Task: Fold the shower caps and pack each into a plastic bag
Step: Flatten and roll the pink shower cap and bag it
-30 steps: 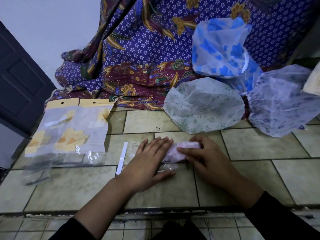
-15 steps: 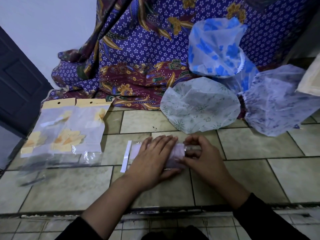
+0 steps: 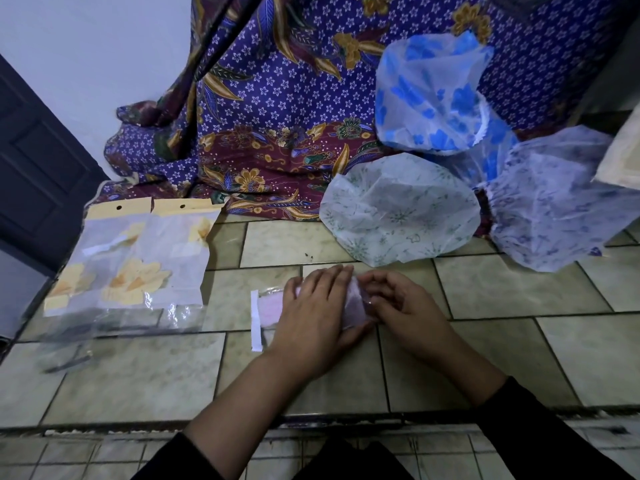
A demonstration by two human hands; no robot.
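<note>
A folded pink shower cap (image 3: 354, 306) lies inside a clear plastic bag (image 3: 269, 306) with a white strip at its left end, on the tiled counter. My left hand (image 3: 313, 308) lies flat on the bag and presses it down, fingers straight. At the bag's right end, my right hand (image 3: 407, 311) has its fingers curled and pinches the bag's edge around the cap. Both hands hide most of the cap. Three unfolded caps lie behind: a green-flowered one (image 3: 398, 209), a blue-flowered one (image 3: 429, 95) and a purple-patterned one (image 3: 554, 202).
Two packed bags with yellow headers (image 3: 138, 258) lie at the left, over some empty clear bags (image 3: 104, 329). A purple batik cloth (image 3: 277, 116) hangs behind. A dark door (image 3: 34, 168) stands at far left. The counter's front edge (image 3: 311, 422) runs below my wrists.
The pink cap has gone further left into the bag. My right hand has moved left with it, up against my left hand, and its fingers have curled at the bag's end.
</note>
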